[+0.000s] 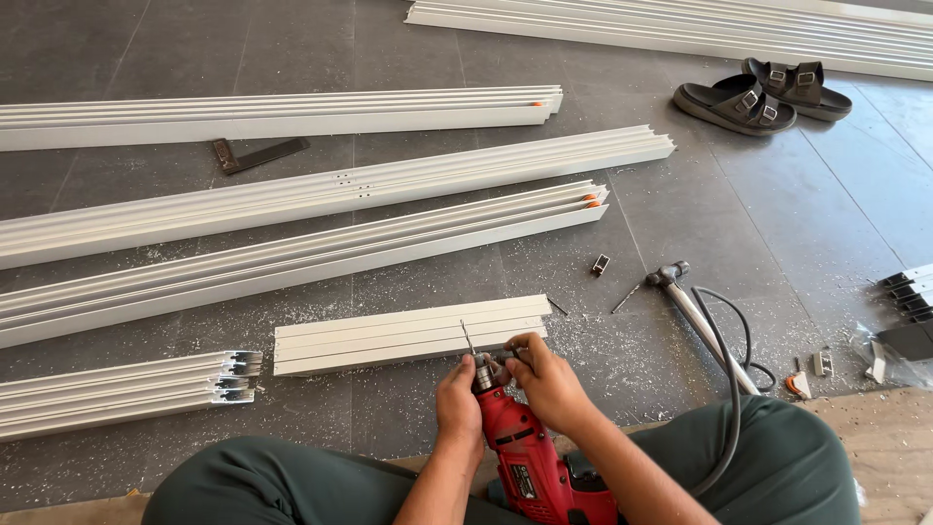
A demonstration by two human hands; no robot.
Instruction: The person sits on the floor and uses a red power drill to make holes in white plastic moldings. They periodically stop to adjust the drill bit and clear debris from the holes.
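The red plastic-bodied electric drill (pixel 530 462), at the lower centre of the frame between the seated person's knees, looks rigid and fairly heavy, with a slim, breakable steel bit (pixel 467 339); it is best gripped by the body, not the bit. The left hand (pixel 459 403) is clamped around the drill's front collar, wrist straight. The right hand (pixel 546 377) has its fingers closed on the metal chuck (pixel 485 370), just before the short white aluminium profile (pixel 408 333) on the grey tiled floor (pixel 758 194).

A makeshift floor workshop in a tiled room: long white aluminium profiles (pixel 321 194) lie across the dark floor tiles (pixel 777 214) amid metal shavings (pixel 603 350), beside a red power drill (pixel 530 457), a hammer (pixel 695 311) and a pair of sandals (pixel 763 95).
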